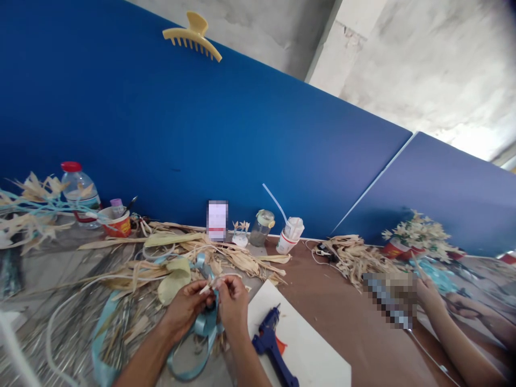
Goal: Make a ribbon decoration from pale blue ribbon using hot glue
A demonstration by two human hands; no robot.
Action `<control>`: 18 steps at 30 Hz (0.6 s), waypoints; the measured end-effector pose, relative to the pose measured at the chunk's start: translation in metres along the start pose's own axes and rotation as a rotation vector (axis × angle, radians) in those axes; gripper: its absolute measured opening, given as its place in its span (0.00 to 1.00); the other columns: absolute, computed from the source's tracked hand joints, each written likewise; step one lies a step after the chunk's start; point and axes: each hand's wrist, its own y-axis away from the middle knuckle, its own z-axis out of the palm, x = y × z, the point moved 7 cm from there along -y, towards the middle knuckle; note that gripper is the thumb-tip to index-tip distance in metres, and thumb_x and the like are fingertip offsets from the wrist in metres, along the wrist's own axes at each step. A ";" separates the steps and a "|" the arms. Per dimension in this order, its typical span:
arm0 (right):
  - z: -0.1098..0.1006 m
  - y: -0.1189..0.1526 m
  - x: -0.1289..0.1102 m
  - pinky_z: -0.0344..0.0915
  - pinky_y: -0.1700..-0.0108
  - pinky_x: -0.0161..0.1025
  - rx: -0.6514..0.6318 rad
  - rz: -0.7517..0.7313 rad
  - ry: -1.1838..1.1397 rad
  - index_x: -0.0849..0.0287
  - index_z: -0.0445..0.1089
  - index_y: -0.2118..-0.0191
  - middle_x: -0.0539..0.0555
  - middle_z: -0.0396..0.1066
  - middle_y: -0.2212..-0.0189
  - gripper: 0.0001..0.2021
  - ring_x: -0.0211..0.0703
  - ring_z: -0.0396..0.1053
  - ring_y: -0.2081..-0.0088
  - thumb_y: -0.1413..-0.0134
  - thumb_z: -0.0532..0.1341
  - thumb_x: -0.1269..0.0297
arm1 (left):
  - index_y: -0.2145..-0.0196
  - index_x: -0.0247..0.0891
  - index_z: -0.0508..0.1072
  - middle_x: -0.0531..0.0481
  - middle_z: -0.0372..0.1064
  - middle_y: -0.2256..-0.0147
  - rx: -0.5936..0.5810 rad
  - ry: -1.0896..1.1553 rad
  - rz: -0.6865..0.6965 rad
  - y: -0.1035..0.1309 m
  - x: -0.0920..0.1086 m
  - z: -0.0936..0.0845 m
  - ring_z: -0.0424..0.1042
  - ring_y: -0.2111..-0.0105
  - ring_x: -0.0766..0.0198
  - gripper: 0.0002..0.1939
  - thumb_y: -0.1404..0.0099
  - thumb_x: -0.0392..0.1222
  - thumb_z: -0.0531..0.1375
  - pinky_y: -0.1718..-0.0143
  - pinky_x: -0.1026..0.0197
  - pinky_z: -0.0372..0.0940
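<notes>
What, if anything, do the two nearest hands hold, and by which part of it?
The left hand and right hand pinch a small pale strip; the exact part is hidden. Whether the blue ribbon below is also held cannot be told.

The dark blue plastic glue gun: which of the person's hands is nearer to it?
Right. The right hand is just left of the glue gun; the left hand is farther left.

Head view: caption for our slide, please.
Left hand and right hand meet at a pale papery piece by curled light blue ribbon, near a dark blue plastic glue gun.
</notes>
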 end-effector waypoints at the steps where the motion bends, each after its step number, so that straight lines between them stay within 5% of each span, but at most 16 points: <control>1: -0.001 0.000 -0.001 0.59 0.76 0.32 0.009 -0.017 0.022 0.59 0.68 0.75 0.48 0.67 0.81 0.06 0.36 0.62 0.79 0.53 0.58 0.63 | 0.76 0.33 0.76 0.53 0.70 0.81 0.009 -0.002 0.001 0.000 0.000 -0.001 0.64 0.80 0.71 0.16 0.62 0.44 0.74 0.75 0.69 0.59; 18: 0.007 0.005 0.005 0.60 0.77 0.32 -0.042 0.029 0.020 0.59 0.67 0.73 0.47 0.67 0.82 0.05 0.36 0.62 0.81 0.54 0.57 0.64 | 0.76 0.34 0.75 0.54 0.69 0.82 0.012 0.037 0.011 -0.002 -0.005 -0.002 0.64 0.81 0.72 0.15 0.60 0.42 0.74 0.77 0.70 0.58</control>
